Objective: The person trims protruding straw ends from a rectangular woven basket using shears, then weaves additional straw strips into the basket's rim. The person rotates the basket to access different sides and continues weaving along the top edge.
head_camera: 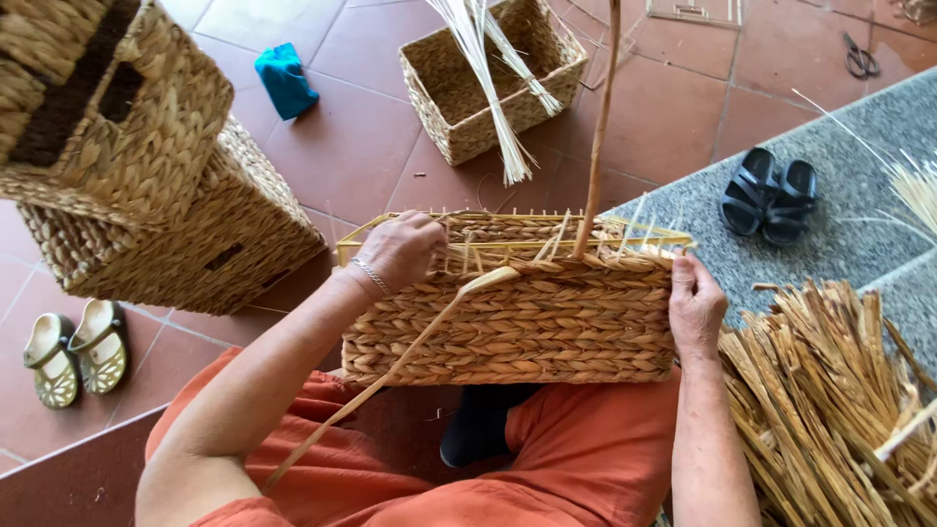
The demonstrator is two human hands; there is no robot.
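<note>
- Two stacked woven baskets (146, 185) fill the upper left of the frame.
- A half-woven basket (517, 322) rests on the lap at centre.
- A pile of dried reeds (830, 400) lies lower right.
- The left hand (400, 252) curls closed over the basket's top rim.
- The right hand (695, 304) grips its right edge, fingers pressed together.

Stacked baskets (146, 185): two woven, left
Open basket (459, 107): on tiles, top centre
Cloth (286, 80): teal, crumpled
Black sandals (769, 197): pair, grey ledge
Tan sandals (76, 351): pair, lower left
Scissors (860, 57): top right
</note>
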